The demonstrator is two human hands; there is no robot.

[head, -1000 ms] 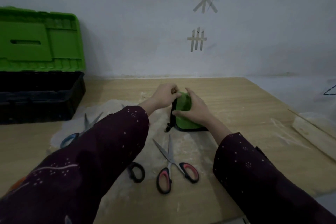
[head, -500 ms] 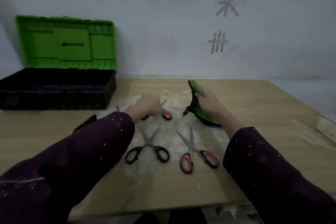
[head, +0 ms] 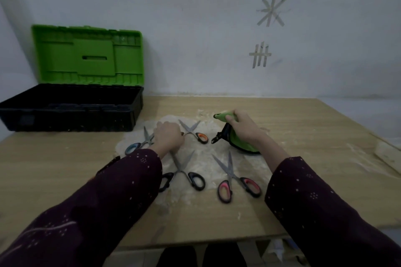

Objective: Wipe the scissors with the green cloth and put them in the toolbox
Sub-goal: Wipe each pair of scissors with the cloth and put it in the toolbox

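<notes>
Several pairs of scissors lie on a white dusty patch of the wooden table. My left hand [head: 169,136] is knuckles-up with its fingers curled down over one handle loop of the orange-handled scissors [head: 200,137], between them and the blue-handled scissors [head: 132,148]. My right hand [head: 244,130] grips the bunched green cloth [head: 239,146], which has a black edge and is lifted at its top, to the right of the orange pair. The black-handled scissors [head: 184,172] and pink-handled scissors [head: 231,178] lie nearer me. The toolbox [head: 71,105] stands open at the back left, its green lid [head: 86,56] upright.
A pale wooden strip [head: 388,156] lies at the table's right edge. The wall runs close behind the table. The table's front edge [head: 195,240] is just below my sleeves.
My left hand left the cloth and went left to the orange-handled scissors. My right hand kept the cloth and lifted its top. The view swung left, bringing the toolbox further in.
</notes>
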